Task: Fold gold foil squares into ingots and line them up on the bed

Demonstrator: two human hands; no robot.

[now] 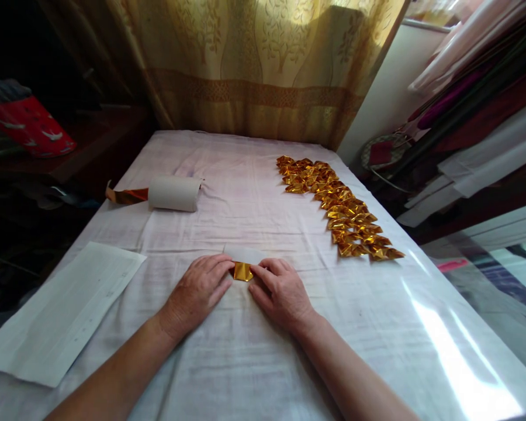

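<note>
A small folded piece of gold foil paper (pixel 243 272) lies low over the white cloth, between my two hands. My left hand (pixel 201 285) grips its left edge, the fingers closed together. On the other side my right hand (pixel 281 290) pinches the right edge between thumb and fingers. Just beyond the foil a pale strip of paper (pixel 245 253) lies on the cloth, partly hidden by my fingers. Rows of folded gold foil pieces (pixel 339 202) with pointed ends stand to the right of my hands.
A cardboard tube (pixel 174 193) with coppery foil (pixel 129 197) sticking out lies at the back left. White sheets of paper (pixel 63 313) rest at the left edge. A red container (pixel 30 126) stands on a dark shelf. Behind the cloth-covered table (pixel 228 164) hangs a gold curtain (pixel 245 70).
</note>
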